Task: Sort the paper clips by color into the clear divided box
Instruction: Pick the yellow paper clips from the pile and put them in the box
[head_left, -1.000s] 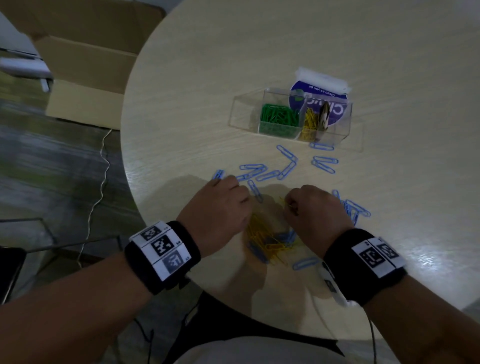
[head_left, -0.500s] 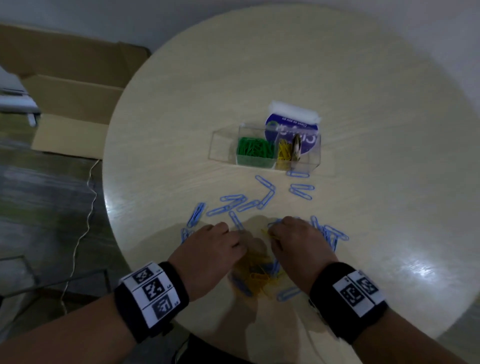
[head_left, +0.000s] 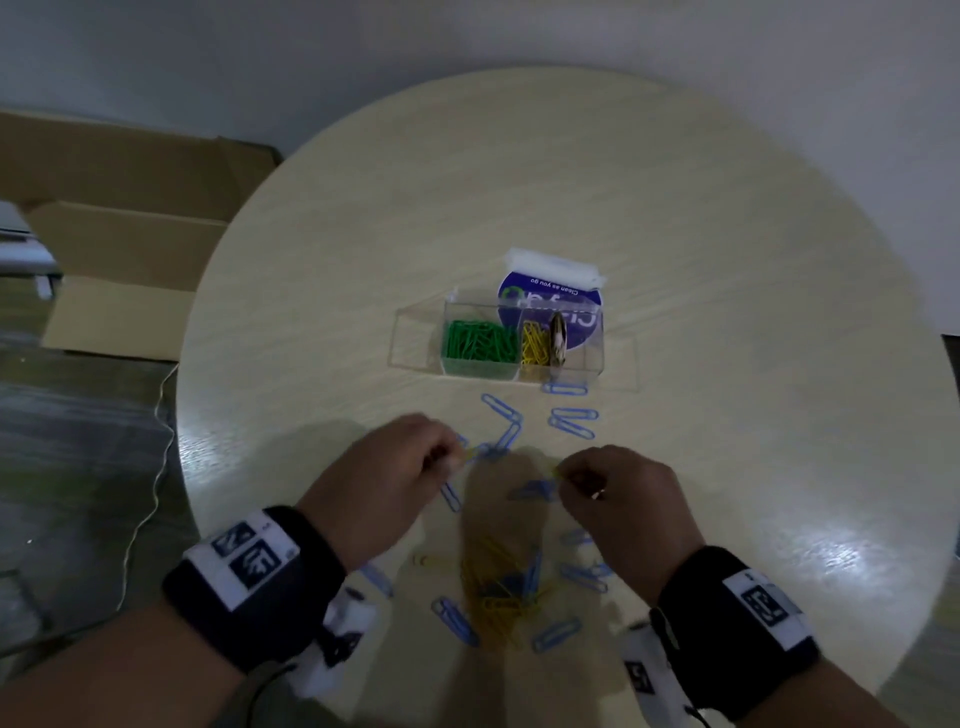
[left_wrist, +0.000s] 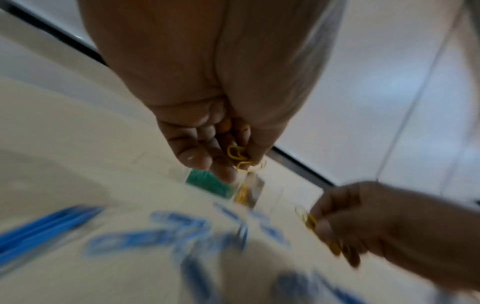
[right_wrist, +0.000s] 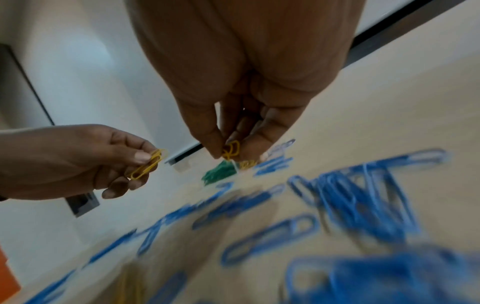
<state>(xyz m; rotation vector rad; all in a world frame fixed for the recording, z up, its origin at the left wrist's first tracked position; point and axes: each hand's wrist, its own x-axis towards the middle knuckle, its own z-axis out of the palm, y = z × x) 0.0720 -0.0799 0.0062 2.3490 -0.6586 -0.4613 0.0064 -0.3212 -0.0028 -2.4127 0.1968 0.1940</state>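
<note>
Left hand (head_left: 384, 467): raised off the round table (head_left: 727, 291), fingertips pinching yellow paper clips (right_wrist: 146, 164).
Right hand (head_left: 623, 499): likewise raised, thumb and fingers pinching its own yellow clips (right_wrist: 230, 152).
Clear divided box (head_left: 415, 338): ahead of both hands, holding green clips (head_left: 480, 340) in one compartment and yellow ones (head_left: 535, 343) in the next.
Blue clips (head_left: 571, 421): loose, between hands and box.
Mixed yellow-and-blue heap (head_left: 501, 587): between the wrists.

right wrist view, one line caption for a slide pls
Both hands pinch yellow paper clips: right hand in front, left hand beside it, above blurred blue clips on the table.
</note>
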